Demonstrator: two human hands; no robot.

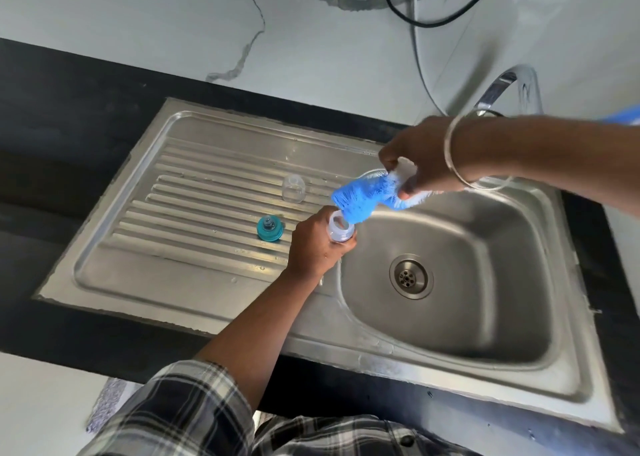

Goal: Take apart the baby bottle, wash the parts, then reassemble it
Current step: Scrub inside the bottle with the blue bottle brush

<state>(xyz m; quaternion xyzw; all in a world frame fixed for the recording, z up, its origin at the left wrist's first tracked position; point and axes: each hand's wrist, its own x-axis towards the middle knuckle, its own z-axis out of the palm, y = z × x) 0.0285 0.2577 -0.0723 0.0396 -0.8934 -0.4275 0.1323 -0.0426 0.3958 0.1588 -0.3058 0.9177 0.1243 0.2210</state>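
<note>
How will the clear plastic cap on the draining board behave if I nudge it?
The clear domed plastic cap looks thin and light, so it would probably skid easily. It seems to lie on the ribbed steel draining board, so it may roll along a groove.

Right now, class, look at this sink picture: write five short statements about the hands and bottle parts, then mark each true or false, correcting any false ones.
1. The left hand holds the clear plastic bottle body. True.
2. The right hand holds a yellow sponge. False: a blue bristle brush.
3. The teal screw ring with nipple lies in the basin. False: it sits on the ribbed steel drainboard.
4. The clear dome cap stands on the drainboard. True.
5. The brush is deep inside the bottle. False: only at its mouth.
</note>
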